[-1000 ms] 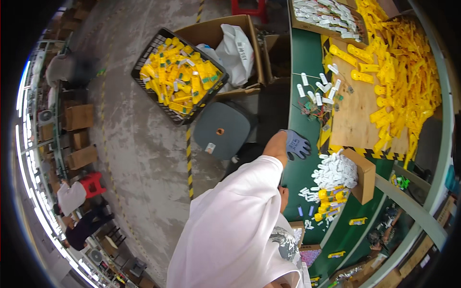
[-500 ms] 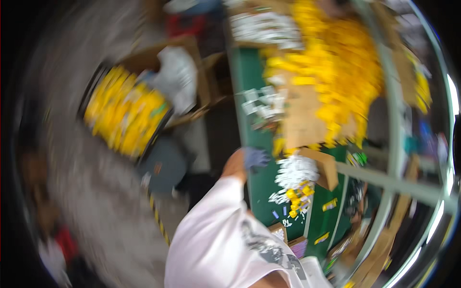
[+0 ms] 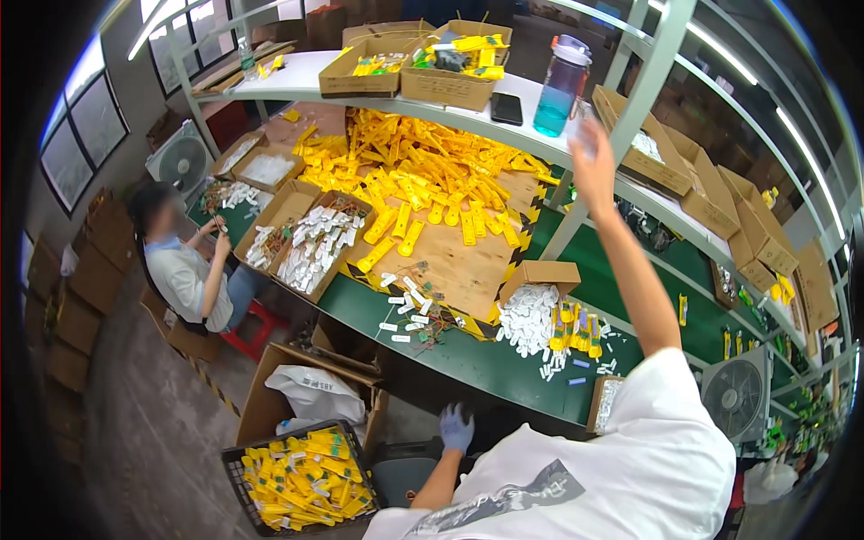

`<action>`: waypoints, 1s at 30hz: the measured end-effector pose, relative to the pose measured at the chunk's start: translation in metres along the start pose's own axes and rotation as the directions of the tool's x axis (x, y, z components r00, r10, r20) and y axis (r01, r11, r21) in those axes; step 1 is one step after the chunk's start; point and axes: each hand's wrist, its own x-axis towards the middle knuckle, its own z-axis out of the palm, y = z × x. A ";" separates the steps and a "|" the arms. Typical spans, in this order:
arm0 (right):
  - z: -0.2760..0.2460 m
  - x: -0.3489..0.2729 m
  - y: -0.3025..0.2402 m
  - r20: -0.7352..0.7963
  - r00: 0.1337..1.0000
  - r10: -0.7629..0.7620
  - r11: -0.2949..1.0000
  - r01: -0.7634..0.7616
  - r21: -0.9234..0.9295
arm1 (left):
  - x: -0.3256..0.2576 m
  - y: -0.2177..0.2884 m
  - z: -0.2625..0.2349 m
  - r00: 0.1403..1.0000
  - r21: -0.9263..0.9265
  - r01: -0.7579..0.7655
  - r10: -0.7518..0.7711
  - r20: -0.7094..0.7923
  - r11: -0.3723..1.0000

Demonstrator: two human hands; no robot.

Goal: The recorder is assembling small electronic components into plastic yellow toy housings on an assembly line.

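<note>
My right hand (image 3: 594, 171) is raised at the shelf, a little blurred, with its fingers apart. Just left of it stands a blue-green water bottle (image 3: 556, 94) with a clear lid; any touch between them cannot be made out. A black phone (image 3: 507, 109) lies left of the bottle on the white shelf (image 3: 301, 76). My left hand (image 3: 456, 430), in a light purple glove with dark fingertips, hangs low in front of the green table (image 3: 450, 355). Its fingers are spread and it holds nothing.
Yellow plastic casings (image 3: 423, 148) lie heaped on a wooden board (image 3: 463, 270). White pieces (image 3: 531, 315) spill from a carton near the table's front. A black crate (image 3: 236, 477) of yellow pieces stands lower left. A seated person (image 3: 184, 270) works at left. A grey post (image 3: 652, 81) rises beside my right hand.
The view has swung from a tilted, blurred look along the table to the shelf and workbench. My right arm now shows, raised to the bottle. The gloved hand appears lower, off the table edge.
</note>
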 end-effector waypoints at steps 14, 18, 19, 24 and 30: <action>0.064 0.216 0.091 -0.126 0.968 0.219 0.970 -0.229 -0.075 | 0.208 0.153 -0.171 0.957 -0.220 -0.076 0.009 -0.290 0.973; 0.049 0.208 0.034 0.180 0.944 0.277 0.934 -0.308 0.179 | 0.367 0.323 -0.288 0.616 0.091 -0.572 0.500 -0.609 0.815; 0.050 0.206 0.033 0.158 0.948 0.277 0.930 -0.306 0.206 | 0.399 0.355 -0.303 0.576 0.130 -0.586 0.523 -0.628 0.800; 0.050 0.180 0.046 -0.066 0.974 0.218 0.976 -0.216 0.026 | 0.515 0.429 -0.281 0.868 0.389 -0.256 0.388 -0.311 0.885; 0.012 0.121 -0.014 -0.301 0.951 0.073 0.899 0.068 0.433 | 0.605 0.377 -0.267 0.576 0.327 -0.350 0.477 -0.664 0.878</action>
